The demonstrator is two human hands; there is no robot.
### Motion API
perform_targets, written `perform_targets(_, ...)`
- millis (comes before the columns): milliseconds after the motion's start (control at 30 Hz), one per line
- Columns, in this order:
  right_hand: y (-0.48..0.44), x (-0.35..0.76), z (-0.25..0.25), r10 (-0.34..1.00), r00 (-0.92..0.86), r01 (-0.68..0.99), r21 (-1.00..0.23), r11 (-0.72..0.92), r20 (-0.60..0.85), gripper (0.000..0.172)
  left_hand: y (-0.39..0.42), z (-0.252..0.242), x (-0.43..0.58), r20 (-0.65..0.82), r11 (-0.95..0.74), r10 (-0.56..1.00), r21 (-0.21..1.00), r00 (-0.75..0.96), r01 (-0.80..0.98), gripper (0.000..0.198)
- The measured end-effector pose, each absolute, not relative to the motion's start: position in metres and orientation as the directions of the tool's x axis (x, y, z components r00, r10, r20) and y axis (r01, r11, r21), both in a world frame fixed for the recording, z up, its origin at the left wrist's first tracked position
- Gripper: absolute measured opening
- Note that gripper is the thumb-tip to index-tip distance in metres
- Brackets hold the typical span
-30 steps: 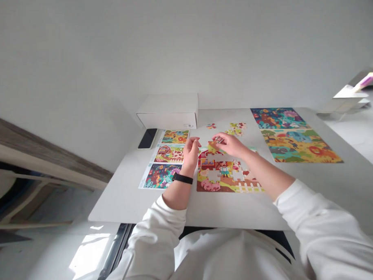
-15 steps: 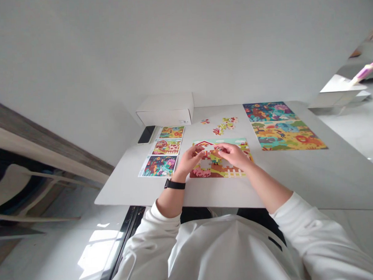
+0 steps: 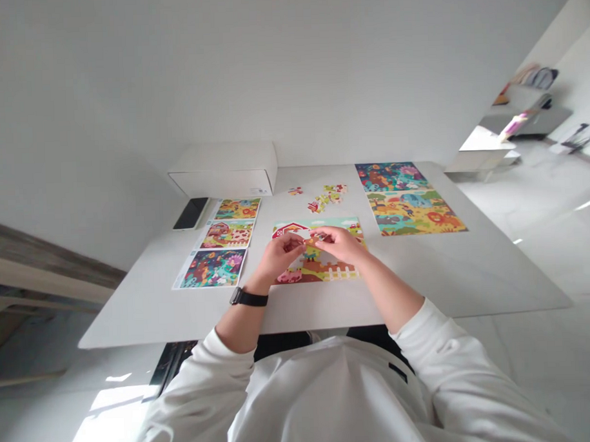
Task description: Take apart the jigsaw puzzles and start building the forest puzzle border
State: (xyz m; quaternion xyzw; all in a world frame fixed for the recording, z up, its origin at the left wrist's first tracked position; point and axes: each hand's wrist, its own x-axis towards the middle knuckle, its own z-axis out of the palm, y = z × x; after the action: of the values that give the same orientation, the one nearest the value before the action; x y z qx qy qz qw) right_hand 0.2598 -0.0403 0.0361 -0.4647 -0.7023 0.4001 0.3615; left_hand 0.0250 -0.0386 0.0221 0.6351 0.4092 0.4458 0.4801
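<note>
One puzzle piece (image 3: 312, 242) sits pinched by the right grip (image 3: 341, 244), just beside the left grip (image 3: 277, 254), whose hold I cannot tell.

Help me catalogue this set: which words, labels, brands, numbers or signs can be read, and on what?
No text can be read.
White box: small print at its front corner, too small to read.
Picture cards: faint marks along one edge, too small to read.
</note>
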Motion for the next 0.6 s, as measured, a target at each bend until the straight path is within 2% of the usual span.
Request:
perform_targets(233, -0.037, 0.279, 0.047, 0.967, -0.234, 0.321, -0.931, 0.174, 0.099, 0.034, -0.023, 0.035, 0.049, 0.170, -0.214, 0.914, 0.973, 0.367, 0.082, 0.036)
perform_targets(433, -0.029, 0.285, 0.038, 0.992, -0.052, 0.197, -0.972, 0.126, 0.118, 0.037, -0.030, 0.030, 0.038, 0.197, -0.208, 0.969, 0.976, 0.147, 0.060, 0.045)
perform_targets(600, -0.026, 0.283, 0.034, 0.996, 0.013, 0.032, -0.995, 0.089, 0.090, 0.040, -0.035, 0.029, 0.028, 0.112, -0.110, 0.986, 0.994, 0.125, -0.025, 0.044)
